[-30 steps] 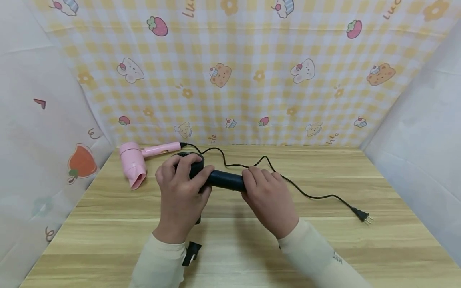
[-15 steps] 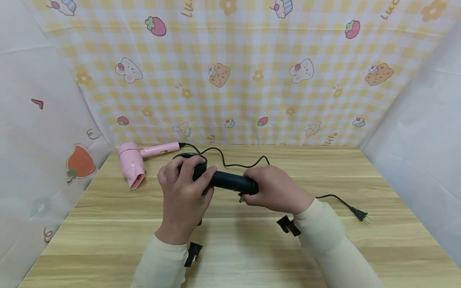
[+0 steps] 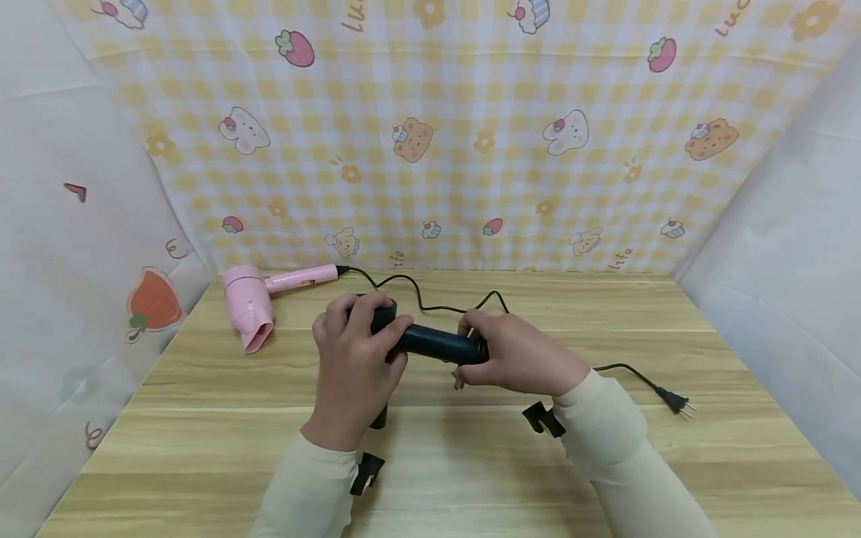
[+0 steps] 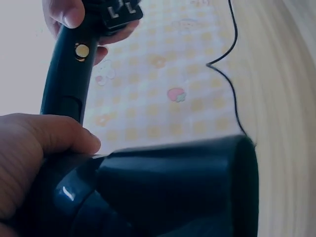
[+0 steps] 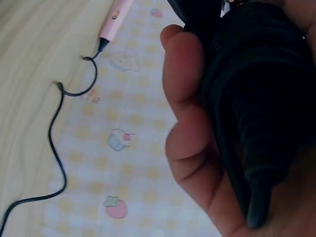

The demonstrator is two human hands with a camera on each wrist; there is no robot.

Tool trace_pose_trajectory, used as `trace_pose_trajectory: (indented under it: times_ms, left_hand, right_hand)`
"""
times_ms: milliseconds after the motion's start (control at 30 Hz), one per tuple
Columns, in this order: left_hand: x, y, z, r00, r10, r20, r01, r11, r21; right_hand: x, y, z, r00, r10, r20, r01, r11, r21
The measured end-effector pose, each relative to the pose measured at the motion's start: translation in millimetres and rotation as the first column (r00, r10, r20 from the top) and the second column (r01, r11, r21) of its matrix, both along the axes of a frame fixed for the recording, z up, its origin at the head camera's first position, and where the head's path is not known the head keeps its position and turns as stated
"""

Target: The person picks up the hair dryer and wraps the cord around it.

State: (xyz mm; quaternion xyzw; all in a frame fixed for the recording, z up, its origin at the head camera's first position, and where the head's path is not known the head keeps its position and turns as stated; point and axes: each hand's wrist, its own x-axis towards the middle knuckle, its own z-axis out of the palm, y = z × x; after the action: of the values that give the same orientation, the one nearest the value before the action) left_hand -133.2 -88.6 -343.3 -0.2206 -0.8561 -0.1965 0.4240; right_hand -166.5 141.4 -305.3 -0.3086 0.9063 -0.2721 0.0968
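Observation:
A dark hair dryer (image 3: 437, 343) is held above the table between both hands. My left hand (image 3: 355, 366) grips its head, fingers curled over the top; in the left wrist view the dark barrel (image 4: 168, 187) points right, and a gold button (image 4: 82, 51) shows on the handle. My right hand (image 3: 521, 355) holds the handle's far end between thumb and fingers. Around that end, the right wrist view shows black cord (image 5: 261, 98) in coils within the curled fingers. A black plug (image 4: 121, 15) sits beside the handle end in the left wrist view.
The pink hair dryer (image 3: 249, 302) lies at the table's back left. Its black cord (image 3: 437, 307) winds right behind the hands to a plug (image 3: 675, 401) on the right. A patterned cloth (image 3: 457, 187) stands behind the wooden table (image 3: 457, 478).
My right hand has shifted right and turned, moving from over the handle to its end. The dark hair dryer and my left hand have moved slightly right.

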Motion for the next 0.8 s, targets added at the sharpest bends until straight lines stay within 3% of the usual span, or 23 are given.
trace_pose_trajectory:
  times_ms: [200, 300, 433, 533, 667, 800]
  left_hand:
    - [-2.5, 9.0, -8.4, 0.988, -0.017, 0.155, 0.018, 1.000, -0.005]
    - [-2.8, 10.9, -16.2, 0.970, -0.014, 0.243, 0.012, 1.000, 0.008]
    - [-6.2, 8.2, -27.7, 0.938, 0.024, 0.344, -0.012, 0.999, -0.039]
    - [-10.6, 7.5, -34.2, 0.895, 0.060, 0.443, -0.014, 0.994, -0.105]
    - [-16.6, 8.9, -38.8, 0.808, 0.079, 0.584, 0.027, 0.985, -0.171]
    - [-20.6, 11.1, -39.7, 0.725, 0.092, 0.683, 0.067, 0.977, -0.203]
  right_hand:
    - [-6.7, 8, -11.9, 0.998, -0.058, -0.008, 0.058, 0.998, 0.021]
    - [-10.9, 11, -21.2, 0.997, -0.076, 0.014, 0.076, 0.997, 0.026]
    - [-16.9, 12, -36.3, 0.996, -0.078, 0.042, 0.076, 0.996, 0.055]
    - [-22.0, 13, -47.8, 0.996, -0.056, 0.074, 0.051, 0.996, 0.072]
    - [-29.2, 17, -64.8, 0.992, -0.008, 0.130, -0.001, 0.997, 0.071]
    - [-34.4, 20, -79.5, 0.988, 0.004, 0.153, -0.016, 0.997, 0.076]
